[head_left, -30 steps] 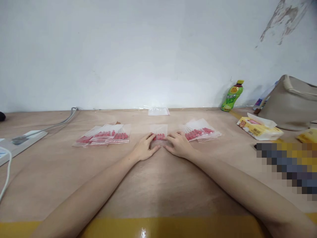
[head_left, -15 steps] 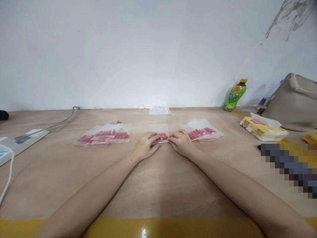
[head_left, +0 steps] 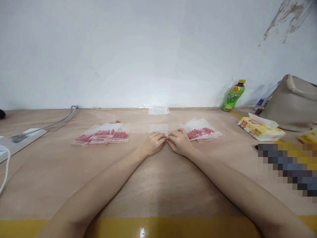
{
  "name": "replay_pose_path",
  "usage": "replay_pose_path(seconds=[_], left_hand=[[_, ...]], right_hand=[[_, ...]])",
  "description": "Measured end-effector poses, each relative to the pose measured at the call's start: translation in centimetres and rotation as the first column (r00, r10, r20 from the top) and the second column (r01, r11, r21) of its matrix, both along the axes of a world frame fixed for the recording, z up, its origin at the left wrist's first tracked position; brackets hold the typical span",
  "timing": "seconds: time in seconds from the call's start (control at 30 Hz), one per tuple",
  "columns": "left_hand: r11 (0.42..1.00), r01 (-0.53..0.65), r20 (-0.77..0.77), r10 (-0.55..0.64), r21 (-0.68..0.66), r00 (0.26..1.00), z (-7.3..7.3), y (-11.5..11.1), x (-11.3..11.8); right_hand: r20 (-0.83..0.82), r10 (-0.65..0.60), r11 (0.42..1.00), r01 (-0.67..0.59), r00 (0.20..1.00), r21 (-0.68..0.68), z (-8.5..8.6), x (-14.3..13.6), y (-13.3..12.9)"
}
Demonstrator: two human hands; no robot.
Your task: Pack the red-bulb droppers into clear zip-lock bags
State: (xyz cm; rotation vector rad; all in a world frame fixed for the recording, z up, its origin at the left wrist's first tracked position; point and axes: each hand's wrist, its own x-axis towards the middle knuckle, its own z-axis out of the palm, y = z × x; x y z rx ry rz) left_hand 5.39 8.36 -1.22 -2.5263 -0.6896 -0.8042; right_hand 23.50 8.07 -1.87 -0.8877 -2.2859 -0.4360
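Observation:
A small clear bag [head_left: 158, 128] with red pieces in it lies flat at the middle of the table. My left hand [head_left: 154, 144] is closed on its near edge and covers most of the red pieces. My right hand [head_left: 178, 142] pinches the same edge at the right corner, its fingertips beside those of the left. To the left lies a fanned pile of filled bags [head_left: 104, 133]. Another pile of filled bags [head_left: 201, 130] lies just right of my right hand.
Flat bags [head_left: 158, 111] lie by the wall. At right stand a green bottle [head_left: 233, 96], a tissue pack [head_left: 261, 128] and a beige bag [head_left: 292, 105]. A power strip [head_left: 29, 138] with cables is at left.
My left hand has moved right along the bag's near edge, up to my right hand, and its fingers have closed. It now hides most of the red pieces.

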Motion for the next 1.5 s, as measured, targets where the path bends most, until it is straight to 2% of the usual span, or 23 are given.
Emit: replay_pose_path(seconds=[0.4,0.7,0.83,1.07,1.23,1.3,1.4,1.5], left_hand=[[0.994,-0.006,-0.091,0.016,0.109,0.996,0.7,0.3,-0.6],[0.99,-0.066,-0.106,0.079,0.121,0.991,1.4,-0.7,-4.7],[0.988,-0.119,-0.096,0.129,0.102,0.987,1.4,-1.2,-5.7],[0.976,-0.215,-0.092,0.218,0.033,0.972,1.0,-1.2,-5.7],[0.968,-0.248,-0.078,0.246,-0.024,0.966,0.7,-1.7,-5.7],[0.968,-0.246,-0.076,0.241,-0.056,0.967,0.9,-2.2,-5.6],[0.964,-0.246,-0.082,0.239,-0.098,0.968,1.6,-2.8,-5.8],[0.934,-0.34,-0.096,0.331,-0.106,0.939,2.4,-2.6,-7.6]], right_hand=[[0.015,0.002,1.0,-0.002,1.0,0.006,0.2,-0.1,-0.1],[-0.04,-0.023,1.0,0.023,0.999,-0.006,0.3,0.4,-0.1],[-0.046,-0.028,1.0,0.028,0.999,0.005,0.4,0.5,-0.2],[-0.01,-0.037,0.999,0.037,0.999,0.005,0.9,0.5,-0.4],[-0.008,0.039,0.996,-0.039,0.999,-0.083,0.7,0.7,-0.7],[-0.016,0.072,0.989,-0.073,0.997,-0.131,0.5,0.5,-0.8],[-0.036,0.041,0.982,-0.047,0.999,-0.185,0.2,0.0,-0.9],[-0.137,0.005,0.975,-0.036,0.991,-0.218,0.1,0.0,-0.8]])
